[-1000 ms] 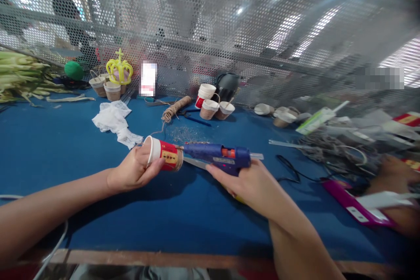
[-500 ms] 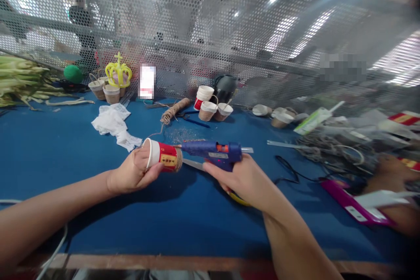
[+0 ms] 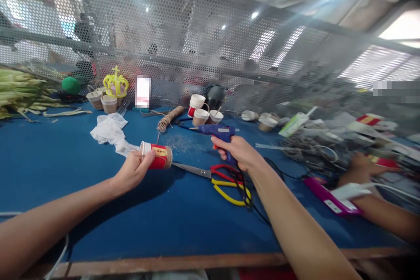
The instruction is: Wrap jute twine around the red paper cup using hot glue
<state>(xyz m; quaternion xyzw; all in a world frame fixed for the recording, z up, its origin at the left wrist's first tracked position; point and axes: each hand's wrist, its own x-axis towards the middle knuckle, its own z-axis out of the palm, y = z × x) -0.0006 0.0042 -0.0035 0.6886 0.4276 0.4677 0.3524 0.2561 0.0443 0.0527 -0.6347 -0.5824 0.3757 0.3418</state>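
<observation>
Okay, clock centred on the red-and-white paper cup (image 3: pixel 160 162), lying sideways in the air just left of mid-view, mouth towards 9, base towards 3. Left hand (image 3: pixel 129 168) grasps it by the mouth end, thumb pressed across the printed label; can't tell where the other fingers sit, inside or behind. Right hand (image 3: pixel 236 151) is at 3, fingers curled round the handle of a blue hot-glue gun (image 3: pixel 215 130), nozzle pointing to 9, clear of the cup; can't tell if the trigger is squeezed.

Progress: looks early. A twine band (image 3: pixel 169 156) wraps only the base end; red label and white rim are bare, no handle seen on this one. A thin strand (image 3: pixel 159 137) runs from the twine hank (image 3: pixel 171 117) at 1 down towards the cup, so the cord seems uncut. Judging by the twine-covered mini buckets (image 3: pixel 201 118) at 1, most of the wrapping is left, plus probably a handle. Glue under the base turns can't be seen.

Scissors (image 3: pixel 211 174) lie at 4, blade tips just beside the cup's base, unheld. White cloth (image 3: pixel 110 130) at 10. Someone else's hand (image 3: pixel 359 164) at 3, far off, near a purple power strip (image 3: pixel 331 199)
</observation>
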